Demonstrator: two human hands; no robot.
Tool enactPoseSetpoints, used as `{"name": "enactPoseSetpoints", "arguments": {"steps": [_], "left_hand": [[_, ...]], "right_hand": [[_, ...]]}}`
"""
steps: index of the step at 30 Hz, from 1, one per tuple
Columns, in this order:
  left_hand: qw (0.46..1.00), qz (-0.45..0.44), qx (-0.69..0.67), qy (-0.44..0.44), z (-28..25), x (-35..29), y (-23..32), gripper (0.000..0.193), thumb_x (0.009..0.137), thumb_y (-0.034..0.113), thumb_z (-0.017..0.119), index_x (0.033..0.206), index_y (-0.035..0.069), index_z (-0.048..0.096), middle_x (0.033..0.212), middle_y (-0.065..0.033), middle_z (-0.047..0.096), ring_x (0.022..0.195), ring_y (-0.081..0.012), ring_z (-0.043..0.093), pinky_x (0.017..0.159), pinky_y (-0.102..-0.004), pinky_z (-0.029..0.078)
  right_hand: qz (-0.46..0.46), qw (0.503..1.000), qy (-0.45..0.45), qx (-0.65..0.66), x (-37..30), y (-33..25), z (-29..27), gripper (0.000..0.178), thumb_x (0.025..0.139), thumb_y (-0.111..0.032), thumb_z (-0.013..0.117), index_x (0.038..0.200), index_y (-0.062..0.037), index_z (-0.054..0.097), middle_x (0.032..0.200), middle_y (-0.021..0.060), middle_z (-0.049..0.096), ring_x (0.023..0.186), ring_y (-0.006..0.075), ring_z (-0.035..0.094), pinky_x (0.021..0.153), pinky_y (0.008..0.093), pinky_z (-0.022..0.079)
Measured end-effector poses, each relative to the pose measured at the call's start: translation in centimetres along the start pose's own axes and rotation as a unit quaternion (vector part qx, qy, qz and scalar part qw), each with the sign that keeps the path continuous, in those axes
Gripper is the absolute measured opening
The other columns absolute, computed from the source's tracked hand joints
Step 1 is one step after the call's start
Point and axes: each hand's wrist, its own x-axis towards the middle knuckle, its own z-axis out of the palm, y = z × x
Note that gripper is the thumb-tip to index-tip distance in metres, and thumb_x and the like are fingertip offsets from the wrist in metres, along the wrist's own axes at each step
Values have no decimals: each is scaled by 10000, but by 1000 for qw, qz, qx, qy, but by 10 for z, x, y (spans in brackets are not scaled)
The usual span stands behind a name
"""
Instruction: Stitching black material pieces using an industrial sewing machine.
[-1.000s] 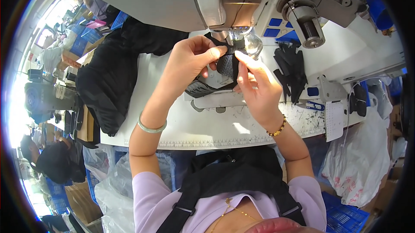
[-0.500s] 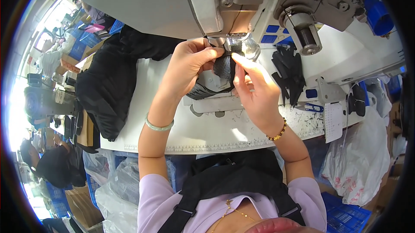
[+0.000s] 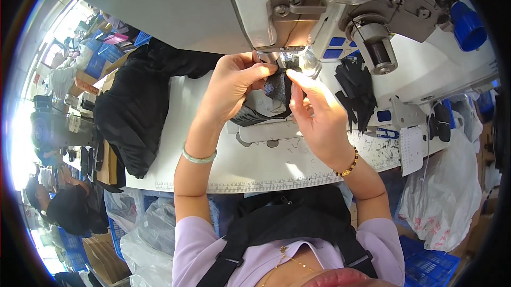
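Note:
Under the needle area of a white sewing machine [image 3: 175, 10], I hold a piece of black fabric [image 3: 277, 86] with both hands. My left hand [image 3: 234, 85] pinches its left edge, thumb against the fingers. On its right edge, the thumb and forefinger of my right hand [image 3: 319, 109] close on the cloth. A loop of the same dark material hangs below, between my hands, over the machine bed [image 3: 266, 130]. The metal presser parts [image 3: 269, 58] sit just beyond my fingertips and partly hide the stitching spot.
A heap of black cloth [image 3: 130, 111] lies on the table's left. To the right are black strips [image 3: 355, 93], blue-handled thread snips [image 3: 386, 133] and a thread spool [image 3: 379, 53]. Plastic bags [image 3: 442, 191] hang off the right edge; a ruler strip [image 3: 239, 186] lines the front edge. A person [image 3: 66, 202] sits far left.
The whole view has shifted slightly, with the machine a little lower in the picture. Both hands keep their pinch on the black fabric, almost in the same place.

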Motion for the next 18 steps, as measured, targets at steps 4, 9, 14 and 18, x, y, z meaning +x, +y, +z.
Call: {"name": "enactPoseSetpoints", "arguments": {"steps": [4, 9, 14, 18], "left_hand": [[1000, 6, -7, 1, -2, 1, -2, 75, 800, 15, 613, 856, -32, 633, 774, -31, 608, 645, -57, 523, 576, -186, 431], [1000, 2, -2, -3, -3, 3, -3, 45, 801, 6, 612, 834, -22, 621, 753, -27, 598, 615, -53, 500, 557, -177, 413], [1000, 1, -10, -8, -5, 5, -7, 73, 808, 8, 600, 863, -28, 632, 748, -20, 593, 614, -48, 490, 562, -176, 410], [1000, -1, -25, 9, -3, 3, -6, 86, 820, 18, 587, 870, -33, 635, 753, -16, 591, 624, -44, 494, 570, -180, 421]], "right_hand": [[-7, 999, -18, -31, 2, -1, -1, 411, 774, 11, 620, 1171, -40, 523, 857, 107, 588, 651, 242, 612, 585, 312, 502], [-5, 1000, -4, -17, 0, 0, 0, 395, 779, 5, 622, 1157, -33, 516, 839, 108, 586, 625, 235, 606, 568, 305, 496], [95, 992, 26, 82, -3, 4, 7, 237, 838, -55, 617, 987, -31, 434, 678, 81, 556, 541, 107, 553, 514, 234, 444], [174, 970, 41, 163, 2, -6, 5, 224, 852, -59, 608, 964, -34, 416, 693, 57, 569, 527, 82, 546, 485, 222, 437]]}}
